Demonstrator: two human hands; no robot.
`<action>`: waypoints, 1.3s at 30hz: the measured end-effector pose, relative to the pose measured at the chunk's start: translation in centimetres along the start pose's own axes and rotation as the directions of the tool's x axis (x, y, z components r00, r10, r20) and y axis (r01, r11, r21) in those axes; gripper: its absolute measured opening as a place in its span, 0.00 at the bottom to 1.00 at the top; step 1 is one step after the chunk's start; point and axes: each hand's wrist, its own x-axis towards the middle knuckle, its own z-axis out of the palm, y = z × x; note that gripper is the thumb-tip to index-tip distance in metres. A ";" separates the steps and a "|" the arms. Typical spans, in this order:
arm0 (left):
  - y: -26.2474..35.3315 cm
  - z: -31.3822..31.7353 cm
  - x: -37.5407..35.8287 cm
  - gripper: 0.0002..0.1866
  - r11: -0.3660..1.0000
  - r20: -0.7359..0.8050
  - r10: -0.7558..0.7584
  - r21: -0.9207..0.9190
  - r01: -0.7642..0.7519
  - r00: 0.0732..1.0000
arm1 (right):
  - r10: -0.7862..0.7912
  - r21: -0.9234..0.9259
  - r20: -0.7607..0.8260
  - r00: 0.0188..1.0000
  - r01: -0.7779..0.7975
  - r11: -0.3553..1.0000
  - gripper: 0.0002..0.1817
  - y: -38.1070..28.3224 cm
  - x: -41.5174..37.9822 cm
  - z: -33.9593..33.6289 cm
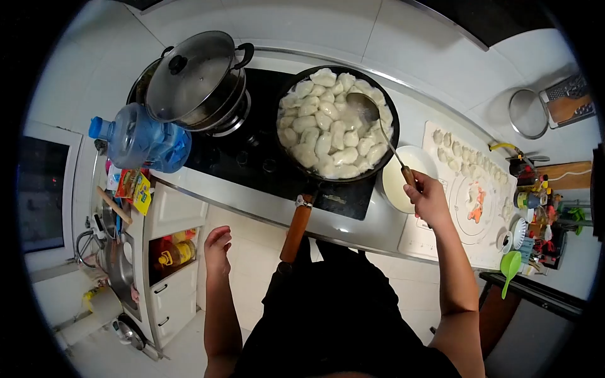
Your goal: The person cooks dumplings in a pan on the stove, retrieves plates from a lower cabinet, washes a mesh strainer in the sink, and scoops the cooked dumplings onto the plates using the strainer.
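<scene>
My right hand (pixel 426 198) is closed round the wooden handle of a metal ladle (pixel 363 107). The ladle's bowl rests among the dumplings (pixel 323 120) in the upper right part of a wide black pan (pixel 282 140). Dumplings crowd the pan, with whitish liquid between them. A brown wooden pan handle (pixel 296 230) points toward my body. My left hand (pixel 218 249) hangs in the air left of that handle, loosely open and holding nothing. Partly under my right hand and the ladle handle stands a white bowl (pixel 394 189) beside the pan.
A lidded steamer pot (pixel 195 79) stands on the left burner of the black stove (pixel 233 160). A large blue water bottle (pixel 148 138) lies beside it. Rows of uncooked dumplings (pixel 463 156) cover part of a white mat (pixel 416 234) on the right. A green scoop (pixel 510 264) juts out at the counter edge.
</scene>
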 end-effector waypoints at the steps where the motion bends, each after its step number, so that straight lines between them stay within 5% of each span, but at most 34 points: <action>1: 0.0 0.2 0.0 0.11 1.000 0.003 -0.007 0.007 0.007 1.000 | -0.002 -0.007 -0.002 1.000 0.002 1.000 0.15 -0.1 -0.3 0.2; 3: 0.1 0.4 0.1 0.11 1.000 0.013 0.000 -0.003 0.000 1.000 | -0.343 -0.368 -0.164 0.925 0.265 0.891 0.19 -0.9 -1.1 1.0; 8: 0.9 0.6 0.3 0.10 1.000 0.013 0.008 -0.007 -0.008 1.000 | -0.331 -0.292 -0.125 0.935 0.284 0.913 0.22 -5.0 -3.2 3.2; 18: 0.7 0.3 0.2 0.10 0.991 0.033 0.101 0.089 -0.104 0.994 | -0.141 -0.103 0.196 0.970 0.163 0.981 0.15 -6.9 0.8 8.0; 20: 0.6 0.3 0.3 0.10 0.991 0.035 0.104 0.085 -0.106 0.994 | 0.101 0.072 0.233 0.967 -0.121 0.990 0.16 -7.7 1.9 7.6; 33: -0.5 0.4 0.0 0.10 0.996 0.090 0.051 0.067 -0.057 0.995 | 0.203 0.348 0.167 0.965 -0.251 0.903 0.11 -2.8 1.9 3.8; 38: -1.0 0.9 0.4 0.11 0.990 0.142 0.105 0.080 -0.117 0.984 | 0.225 0.214 0.068 0.972 -0.234 0.948 0.11 -3.0 -1.0 3.1; 39: -1.0 1.0 0.5 0.11 0.990 0.150 0.100 0.083 -0.114 0.984 | 0.138 0.060 -0.042 0.990 -0.135 0.989 0.11 -2.9 -1.6 3.2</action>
